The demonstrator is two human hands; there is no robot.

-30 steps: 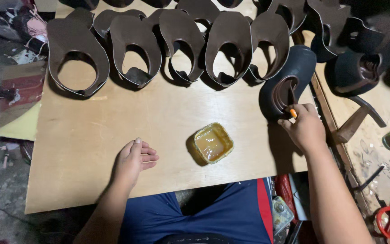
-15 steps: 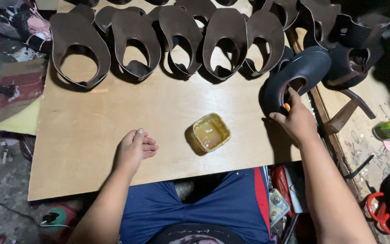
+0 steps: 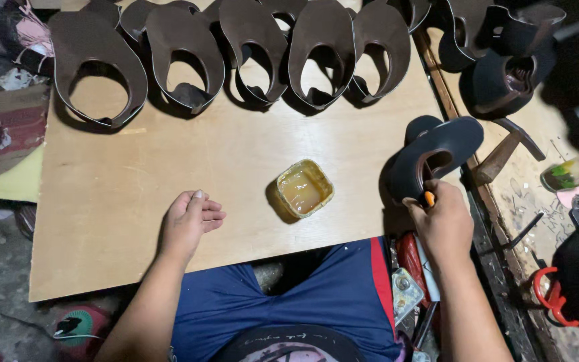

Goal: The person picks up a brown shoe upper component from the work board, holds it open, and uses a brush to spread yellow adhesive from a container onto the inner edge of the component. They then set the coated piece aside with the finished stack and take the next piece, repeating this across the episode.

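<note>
My right hand [image 3: 442, 224] grips a dark leather shoe upper [image 3: 437, 154] together with an orange-handled tool [image 3: 429, 198], lifted at the right edge of the wooden board [image 3: 169, 167]. My left hand [image 3: 190, 220] rests on the board with fingers loosely curled and nothing in it. A small square tub of amber glue [image 3: 304, 188] sits on the board between my hands. Several dark leather uppers [image 3: 249, 47] lie in a row along the far edge.
A hammer [image 3: 504, 151] lies on the bench to the right, near more dark uppers [image 3: 504, 80] and a clear bottle [image 3: 574, 171]. Red-handled tools [image 3: 547, 295] sit at lower right. Scraps and clutter [image 3: 8, 80] cover the floor at left.
My right hand has brought the shoe upper nearer and lower along the board's right edge. The left hand has stayed in place on the board.
</note>
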